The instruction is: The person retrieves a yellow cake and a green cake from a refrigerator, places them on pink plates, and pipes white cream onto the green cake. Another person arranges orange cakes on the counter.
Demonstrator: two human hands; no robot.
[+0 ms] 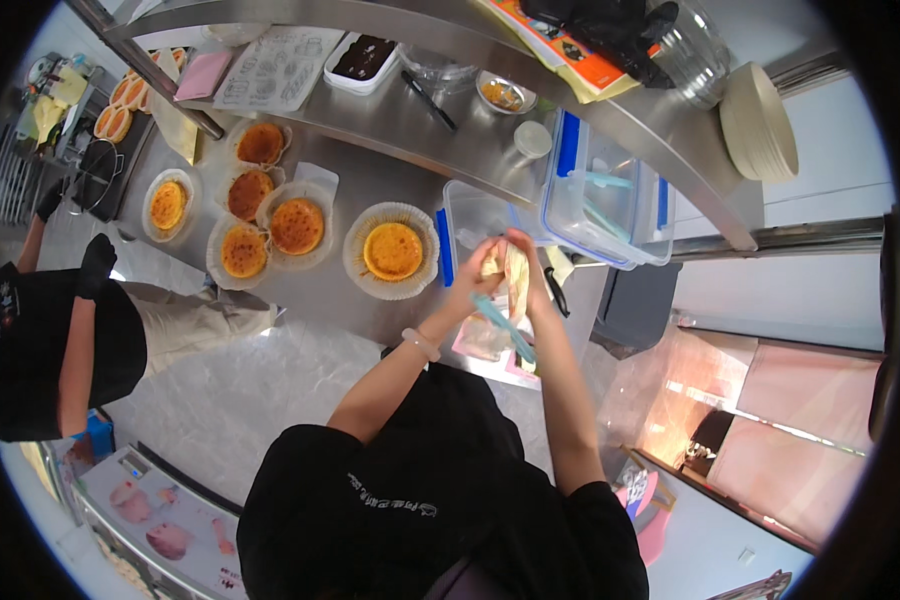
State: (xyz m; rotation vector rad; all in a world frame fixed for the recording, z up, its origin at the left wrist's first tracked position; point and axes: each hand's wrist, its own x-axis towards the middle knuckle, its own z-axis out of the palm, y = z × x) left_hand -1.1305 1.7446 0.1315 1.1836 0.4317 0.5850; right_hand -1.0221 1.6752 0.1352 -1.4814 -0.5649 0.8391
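My left hand [468,277] and my right hand [529,266] are close together over the steel counter, both closed around a crumpled pale yellow cloth or wrapper [516,274]; which of the two it is I cannot tell. Just below the hands is a light-blue strip-like tool [504,328], blurred, and what holds it is unclear. Behind the hands lies a clear plastic lid or tray with a blue clip [445,247]. A round golden cake [393,252] in pleated paper sits to the left. A black-handled tool [556,291] lies at the right of my right hand.
Several baked cakes [297,226] in paper stand farther left. A clear lidded box [596,187] is behind on the right, under a steel shelf [420,22]. On the lower shelf are a white tub [364,64] and a black pen [428,100]. A co-worker [60,345] in black gloves stands left.
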